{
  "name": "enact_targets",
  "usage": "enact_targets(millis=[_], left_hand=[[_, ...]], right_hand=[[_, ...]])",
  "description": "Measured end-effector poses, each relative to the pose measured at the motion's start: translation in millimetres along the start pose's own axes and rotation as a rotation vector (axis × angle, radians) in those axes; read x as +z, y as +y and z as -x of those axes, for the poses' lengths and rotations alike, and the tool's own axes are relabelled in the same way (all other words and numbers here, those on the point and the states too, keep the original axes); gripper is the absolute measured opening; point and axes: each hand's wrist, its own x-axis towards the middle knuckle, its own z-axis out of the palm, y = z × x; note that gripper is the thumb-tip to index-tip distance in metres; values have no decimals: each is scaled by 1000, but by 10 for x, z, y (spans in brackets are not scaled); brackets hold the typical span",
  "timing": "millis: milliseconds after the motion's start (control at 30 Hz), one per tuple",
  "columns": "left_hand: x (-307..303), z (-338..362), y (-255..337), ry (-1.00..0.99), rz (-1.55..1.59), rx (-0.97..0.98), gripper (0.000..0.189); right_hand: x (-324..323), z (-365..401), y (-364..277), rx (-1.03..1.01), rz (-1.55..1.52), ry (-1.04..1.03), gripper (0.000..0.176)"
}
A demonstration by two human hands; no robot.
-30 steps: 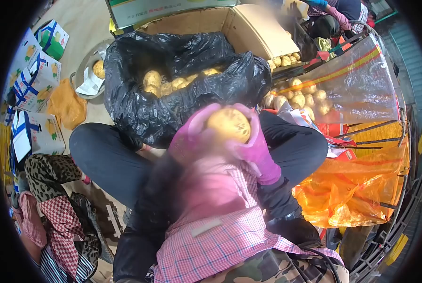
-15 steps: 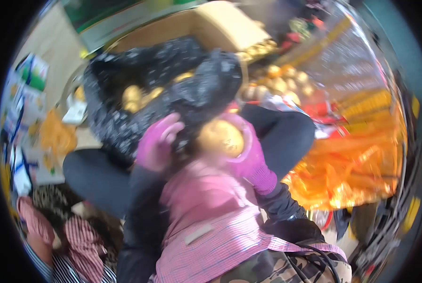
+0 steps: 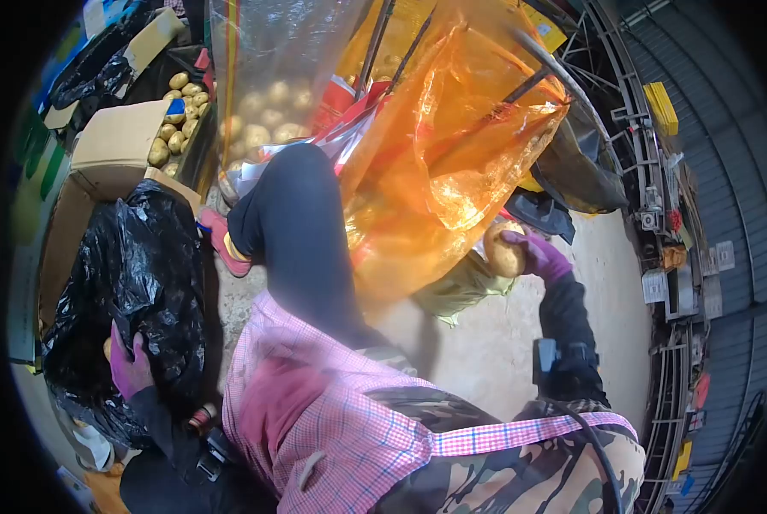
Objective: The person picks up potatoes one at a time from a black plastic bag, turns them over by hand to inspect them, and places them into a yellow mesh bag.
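Note:
My right hand (image 3: 542, 255), in a purple glove, is stretched far out to the right and closed around a large yellow potato (image 3: 505, 248). Beside it hangs an orange plastic bag (image 3: 452, 163). My left hand (image 3: 129, 364), gloved the same way, reaches over the black plastic liner (image 3: 148, 257) of a cardboard box. Its fingers are straight and the thumb stands apart. At the outer side of those fingers peeks part of another potato (image 3: 107, 347); the rest is hidden.
Potatoes fill a clear bag (image 3: 272, 111) beyond my raised knee and a dark-sided box (image 3: 178, 128) at upper left. A pale green bag (image 3: 465, 287) lies on the concrete floor (image 3: 486, 360). Metal racking (image 3: 658, 257) runs along the right.
My view has swung to the right. My right hand has carried the potato from my lap out to the right, while my left hand has moved away from it to the black liner.

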Motion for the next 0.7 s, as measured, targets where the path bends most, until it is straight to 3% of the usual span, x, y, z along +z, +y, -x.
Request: enact_targets(millis=[100,200,267,333,400,467,500,533,567,633,700], left_hand=[[36,80,-129,127,117,47,46],[-44,143,-175,212,3,84,38],[-94,155,-156,251,-199,161,38],[-181,200,84,308,-377,266,39],[9,278,20,350,-232,131,44],[-231,309,799,264,-718,61,24],[-322,291,1024,585,-640,277,12],[-374,299,955,317,-531,194,4],[-250,276,1020,321,-701,-12,4],[-499,258,1031,180,-218,32,14],[-386,393,939,186,-188,-46,11]], right_hand=[[-101,-533,233,81,132,184,51],[-120,-733,219,199,491,132,45],[-22,-600,-15,363,792,-98,42],[349,-312,-296,436,932,-482,40],[1138,87,-761,278,840,-756,38],[2174,490,-1322,133,711,-911,46],[2732,596,-1566,-38,757,-1014,44],[3259,604,-1697,-108,693,-1094,41],[3753,635,-1773,-165,616,-1152,39],[4912,719,-1989,-469,614,-1314,35],[6105,662,-1884,-806,821,-1445,35]])
